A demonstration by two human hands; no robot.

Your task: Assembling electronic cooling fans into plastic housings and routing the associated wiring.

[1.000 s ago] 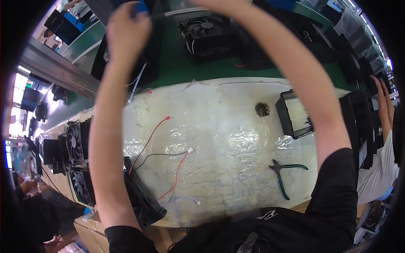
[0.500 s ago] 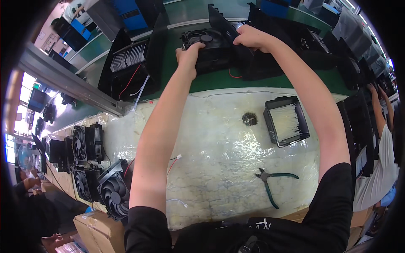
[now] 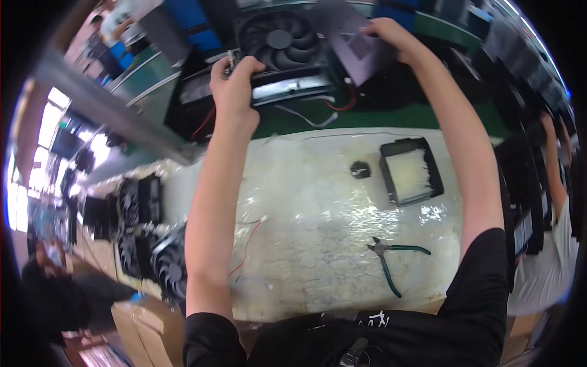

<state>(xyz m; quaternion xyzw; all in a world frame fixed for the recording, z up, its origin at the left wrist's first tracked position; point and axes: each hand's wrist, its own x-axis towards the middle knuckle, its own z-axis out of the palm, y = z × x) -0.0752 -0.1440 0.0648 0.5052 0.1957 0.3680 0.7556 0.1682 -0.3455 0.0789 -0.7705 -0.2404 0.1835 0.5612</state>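
A large black cooling fan (image 3: 280,40) is raised and tilted at the far side of the bench. My left hand (image 3: 235,79) pinches the near left corner of its frame, thumb on top. Under the fan a bright metal strip (image 3: 290,88) shows. A white wire (image 3: 312,119) and a red wire (image 3: 347,105) hang loose below it. My right hand (image 3: 388,38) closes on the upper edge of a dark flat panel (image 3: 358,52) with a vent patch, just right of the fan. Whether panel and fan touch cannot be seen.
Green-handled cutters (image 3: 391,254) lie on the film-covered table (image 3: 306,202). A black tray of white cable ties (image 3: 411,171) and a small dark clump (image 3: 361,170) are beyond them. More fan units (image 3: 171,269) stand at left, by a metal post (image 3: 128,116). A person's arm (image 3: 552,162) shows at right.
The fan has come up and tilted toward me, showing the metal strip and hanging wires. My left hand has moved left with it. The panel in my right hand now leans over, its face showing.
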